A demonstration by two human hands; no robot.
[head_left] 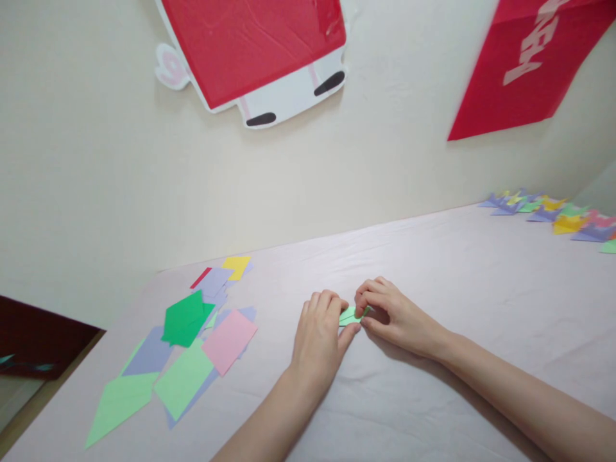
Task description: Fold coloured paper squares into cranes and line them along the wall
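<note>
A small folded piece of light green paper (347,316) lies on the pale cloth between my two hands. My left hand (321,327) rests over its left end, the fingers curled down and the thumb pressed along the near edge. At the right end, my right hand (387,314) pinches the paper between thumb and fingertips. Both hands are closed on it, and their fingers cover its two ends. Fold lines run lengthwise along the part that shows.
Loose paper sheets, among them a pink one (230,342) and a dark green one (185,319), spread over the left of the cloth-covered table (433,256). Folded paper pieces (570,223) in several colours stand at the far right. A wall with red decorations (269,45) rises behind.
</note>
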